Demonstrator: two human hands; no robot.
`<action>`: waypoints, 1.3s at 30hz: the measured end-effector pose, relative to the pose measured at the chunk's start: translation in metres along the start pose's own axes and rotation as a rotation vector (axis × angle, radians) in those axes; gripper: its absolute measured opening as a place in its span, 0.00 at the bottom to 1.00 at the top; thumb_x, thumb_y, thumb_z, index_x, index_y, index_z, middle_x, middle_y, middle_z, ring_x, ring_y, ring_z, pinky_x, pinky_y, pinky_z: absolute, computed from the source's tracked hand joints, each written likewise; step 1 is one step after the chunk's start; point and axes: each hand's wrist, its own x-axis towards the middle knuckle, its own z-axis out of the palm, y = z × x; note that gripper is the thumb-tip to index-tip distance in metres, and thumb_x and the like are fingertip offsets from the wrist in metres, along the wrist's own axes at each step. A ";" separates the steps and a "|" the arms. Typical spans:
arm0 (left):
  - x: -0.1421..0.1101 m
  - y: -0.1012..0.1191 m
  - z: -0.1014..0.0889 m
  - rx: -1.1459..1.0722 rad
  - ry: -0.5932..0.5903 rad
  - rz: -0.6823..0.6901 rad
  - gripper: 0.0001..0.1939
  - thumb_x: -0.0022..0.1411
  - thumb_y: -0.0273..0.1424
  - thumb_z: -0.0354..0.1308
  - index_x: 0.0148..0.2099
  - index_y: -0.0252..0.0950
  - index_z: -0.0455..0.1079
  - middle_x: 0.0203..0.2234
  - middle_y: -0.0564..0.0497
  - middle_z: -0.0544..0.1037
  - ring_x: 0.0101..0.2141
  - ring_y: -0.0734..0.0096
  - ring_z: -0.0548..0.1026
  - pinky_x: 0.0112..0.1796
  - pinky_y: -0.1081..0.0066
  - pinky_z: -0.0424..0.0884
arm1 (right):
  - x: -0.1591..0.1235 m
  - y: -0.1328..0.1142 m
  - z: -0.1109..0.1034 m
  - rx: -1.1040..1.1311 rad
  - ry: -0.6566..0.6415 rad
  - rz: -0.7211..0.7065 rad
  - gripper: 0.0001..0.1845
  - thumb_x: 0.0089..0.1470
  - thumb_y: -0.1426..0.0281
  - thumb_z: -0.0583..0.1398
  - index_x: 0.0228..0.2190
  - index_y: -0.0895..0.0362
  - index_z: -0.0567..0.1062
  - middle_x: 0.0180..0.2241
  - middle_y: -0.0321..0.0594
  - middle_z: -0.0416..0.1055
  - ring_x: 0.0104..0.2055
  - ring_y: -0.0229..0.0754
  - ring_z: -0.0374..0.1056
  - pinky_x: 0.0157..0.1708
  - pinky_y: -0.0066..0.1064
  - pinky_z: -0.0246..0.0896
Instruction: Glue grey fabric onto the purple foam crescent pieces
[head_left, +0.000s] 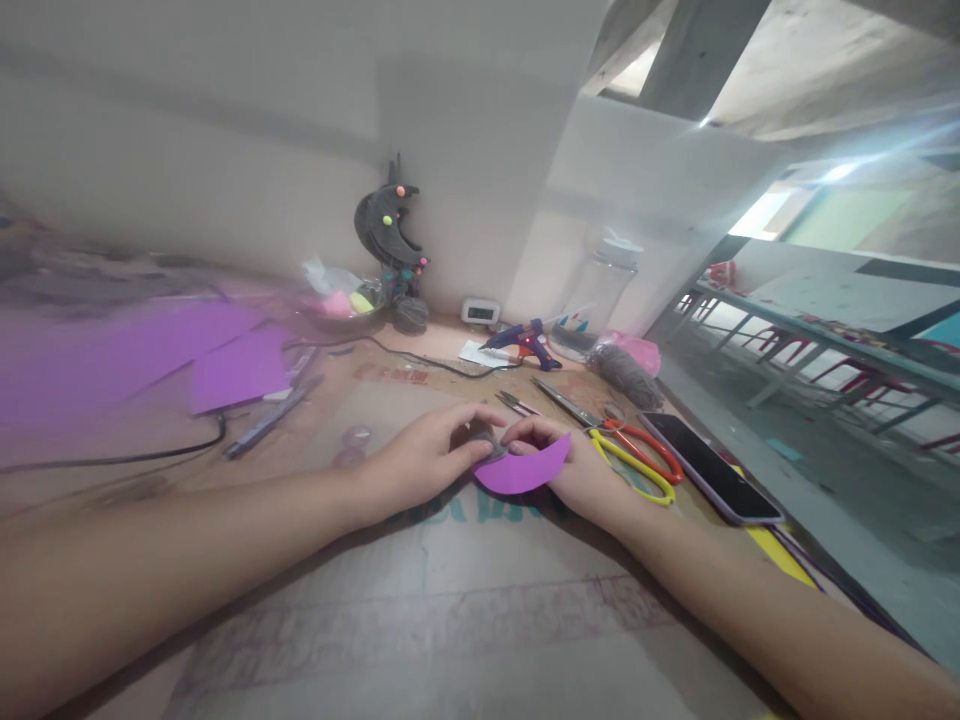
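Observation:
Over the middle of the cardboard work surface my two hands meet. My right hand (585, 475) has its fingers curled round a curved, crescent-like piece of purple paper (525, 474). Beside its upper edge, my left hand (439, 452) pinches a small dark grey piece (491, 440) between thumb and fingers; it looks like yarn or felt, but is too small to be sure. The grey piece appears to touch the paper. Just beyond my right hand lie scissors with yellow handles (637, 470) and scissors with orange handles (652, 448).
Purple sheets (240, 365) lie left, by a grey cutter or pen (274, 420). At the back are a dark crescent moon ornament (386, 225), a small digital clock (480, 312), a blue glue gun (525, 343), a clear bottle (600, 290) and grey yarn (626, 372). A phone (712, 468) lies right.

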 end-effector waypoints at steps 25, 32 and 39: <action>0.006 -0.010 -0.005 -0.025 0.287 -0.119 0.14 0.66 0.32 0.47 0.51 0.36 0.67 0.45 0.47 0.75 0.46 0.65 0.72 0.48 0.66 0.67 | -0.002 -0.003 -0.008 0.029 0.221 -0.127 0.17 0.61 0.59 0.50 0.31 0.56 0.72 0.28 0.38 0.69 0.32 0.41 0.65 0.34 0.31 0.63; 0.004 -0.013 -0.001 -0.134 0.199 -0.097 0.18 0.66 0.34 0.49 0.56 0.38 0.63 0.45 0.46 0.75 0.43 0.65 0.74 0.44 0.64 0.69 | -0.004 -0.005 -0.004 -0.265 0.059 -0.034 0.17 0.56 0.58 0.57 0.24 0.58 0.75 0.25 0.39 0.74 0.29 0.42 0.69 0.32 0.31 0.60; 0.007 -0.013 0.002 -0.359 0.144 -0.167 0.30 0.63 0.35 0.55 0.64 0.38 0.52 0.36 0.49 0.76 0.37 0.67 0.76 0.36 0.69 0.70 | -0.003 -0.001 -0.006 -0.120 0.157 0.016 0.21 0.55 0.53 0.56 0.25 0.58 0.73 0.22 0.38 0.71 0.24 0.39 0.66 0.25 0.28 0.58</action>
